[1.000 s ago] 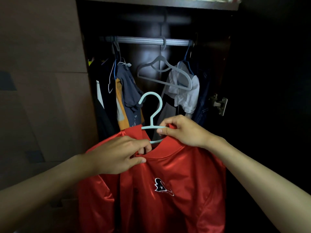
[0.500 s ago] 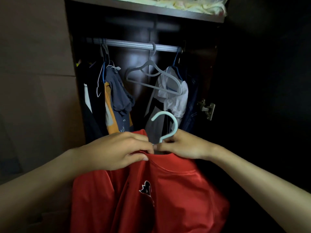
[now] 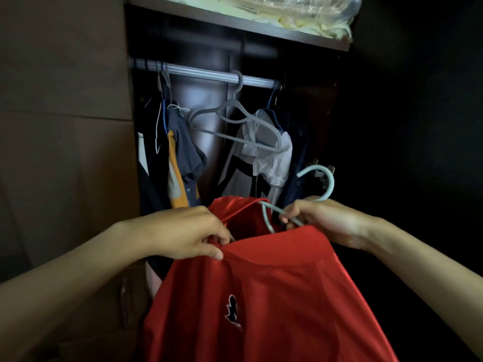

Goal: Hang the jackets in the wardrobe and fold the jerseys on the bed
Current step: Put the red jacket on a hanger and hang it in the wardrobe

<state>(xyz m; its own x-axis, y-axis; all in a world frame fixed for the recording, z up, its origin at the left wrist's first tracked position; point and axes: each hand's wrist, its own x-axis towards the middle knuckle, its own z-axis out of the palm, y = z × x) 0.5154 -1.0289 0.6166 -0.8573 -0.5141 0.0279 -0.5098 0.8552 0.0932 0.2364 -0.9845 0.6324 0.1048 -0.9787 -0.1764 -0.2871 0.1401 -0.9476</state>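
text: none legible | red jacket (image 3: 274, 296): wordless crest only

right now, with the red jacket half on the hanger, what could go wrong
1. The pale hanger sits tilted in the collar of the red jacket, one arm out of the fabric, so the slick jacket may slide off when lifted.
2. The left hand only pinches the collar edge; that grip could slip.
3. The empty grey hanger hangs mid-rail and could snag the incoming hook.

Red jacket (image 3: 274, 296) hem cut off; right wardrobe side dark.
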